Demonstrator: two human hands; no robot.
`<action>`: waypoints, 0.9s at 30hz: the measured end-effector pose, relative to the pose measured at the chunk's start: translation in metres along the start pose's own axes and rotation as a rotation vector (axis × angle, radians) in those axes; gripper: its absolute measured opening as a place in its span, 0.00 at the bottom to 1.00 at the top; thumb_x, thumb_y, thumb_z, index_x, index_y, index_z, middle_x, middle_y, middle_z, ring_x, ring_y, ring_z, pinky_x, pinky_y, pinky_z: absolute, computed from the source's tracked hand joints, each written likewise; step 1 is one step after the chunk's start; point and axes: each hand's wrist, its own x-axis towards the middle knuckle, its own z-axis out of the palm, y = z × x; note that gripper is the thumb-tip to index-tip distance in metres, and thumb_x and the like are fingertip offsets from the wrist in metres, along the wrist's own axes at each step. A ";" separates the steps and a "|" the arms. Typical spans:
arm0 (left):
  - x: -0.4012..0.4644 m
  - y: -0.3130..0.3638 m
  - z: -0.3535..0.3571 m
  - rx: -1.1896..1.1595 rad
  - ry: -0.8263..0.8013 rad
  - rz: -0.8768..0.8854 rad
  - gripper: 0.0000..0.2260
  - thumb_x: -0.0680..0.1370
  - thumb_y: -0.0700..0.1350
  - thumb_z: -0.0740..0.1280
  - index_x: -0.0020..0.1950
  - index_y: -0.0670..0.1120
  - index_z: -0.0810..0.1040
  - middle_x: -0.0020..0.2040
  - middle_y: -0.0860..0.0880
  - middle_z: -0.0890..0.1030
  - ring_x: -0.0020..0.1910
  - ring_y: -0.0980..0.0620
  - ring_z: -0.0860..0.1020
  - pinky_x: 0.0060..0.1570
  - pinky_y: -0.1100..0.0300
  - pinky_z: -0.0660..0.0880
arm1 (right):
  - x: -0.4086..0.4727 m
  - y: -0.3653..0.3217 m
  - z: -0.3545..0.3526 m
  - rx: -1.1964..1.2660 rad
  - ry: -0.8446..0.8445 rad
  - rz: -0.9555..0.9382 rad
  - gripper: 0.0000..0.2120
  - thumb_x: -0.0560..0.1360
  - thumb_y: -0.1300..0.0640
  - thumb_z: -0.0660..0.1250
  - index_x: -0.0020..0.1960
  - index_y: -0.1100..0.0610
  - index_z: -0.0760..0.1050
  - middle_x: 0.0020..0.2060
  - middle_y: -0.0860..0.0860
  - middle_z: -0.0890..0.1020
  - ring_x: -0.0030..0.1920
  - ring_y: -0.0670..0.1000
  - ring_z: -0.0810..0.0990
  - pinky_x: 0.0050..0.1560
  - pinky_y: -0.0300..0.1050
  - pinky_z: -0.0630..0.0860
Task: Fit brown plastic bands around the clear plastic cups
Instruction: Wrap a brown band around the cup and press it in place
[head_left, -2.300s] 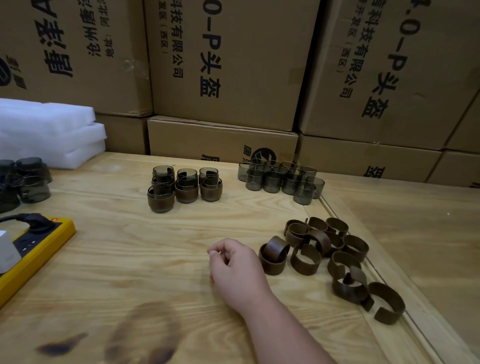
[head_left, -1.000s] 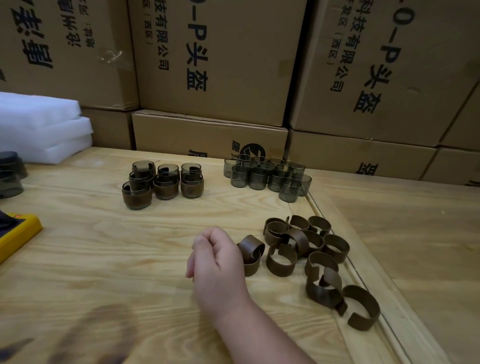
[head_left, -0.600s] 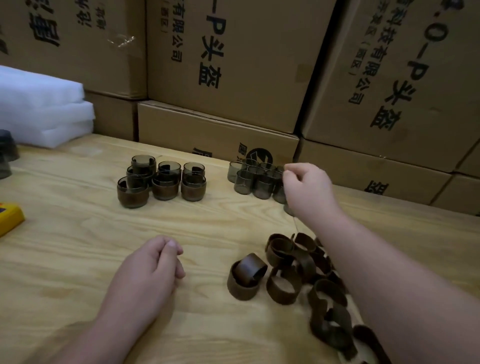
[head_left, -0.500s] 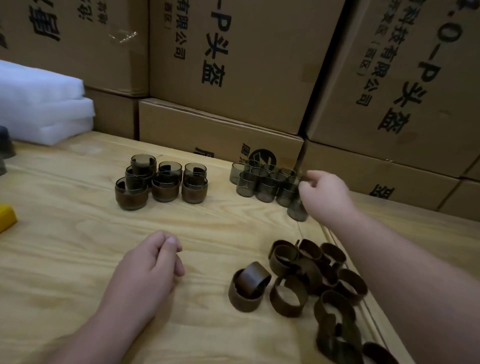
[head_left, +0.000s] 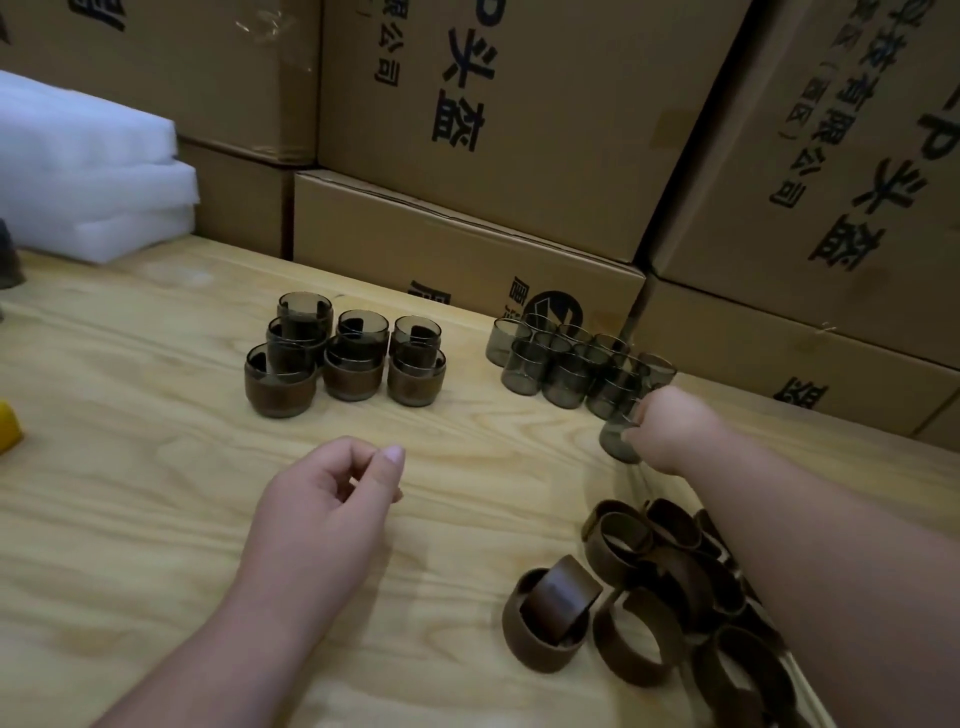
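Reaching out, the right hand (head_left: 670, 428) has moved from over the bare cups and now pinches one clear cup (head_left: 618, 439); left hand (head_left: 332, 499) stays loosely curled, empty, so banding comes next.

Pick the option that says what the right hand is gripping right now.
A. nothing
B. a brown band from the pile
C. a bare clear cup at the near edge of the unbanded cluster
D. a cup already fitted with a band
C: the right hand has its fingers curled round a bare clear cup at the near edge of the unbanded cluster, away from the brown bands and the banded cups.
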 end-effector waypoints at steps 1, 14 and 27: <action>0.002 0.001 -0.001 -0.039 0.004 -0.008 0.11 0.78 0.54 0.70 0.37 0.52 0.80 0.27 0.53 0.77 0.26 0.58 0.71 0.28 0.66 0.69 | -0.003 -0.001 0.000 -0.015 -0.005 0.004 0.09 0.80 0.58 0.69 0.58 0.59 0.81 0.46 0.55 0.82 0.46 0.54 0.82 0.50 0.48 0.83; 0.023 0.002 -0.004 -0.731 -0.230 -0.173 0.23 0.75 0.61 0.73 0.64 0.48 0.80 0.54 0.45 0.86 0.53 0.47 0.85 0.52 0.49 0.79 | -0.177 -0.125 0.043 1.609 -0.054 -0.191 0.07 0.80 0.58 0.71 0.45 0.55 0.85 0.39 0.53 0.87 0.36 0.47 0.85 0.42 0.45 0.85; 0.028 -0.001 0.000 -0.779 -0.048 -0.261 0.28 0.67 0.57 0.78 0.64 0.49 0.80 0.52 0.40 0.86 0.48 0.40 0.85 0.47 0.46 0.81 | -0.164 -0.148 0.090 1.687 -0.139 -0.272 0.13 0.76 0.50 0.72 0.59 0.49 0.82 0.42 0.44 0.84 0.37 0.44 0.80 0.38 0.38 0.78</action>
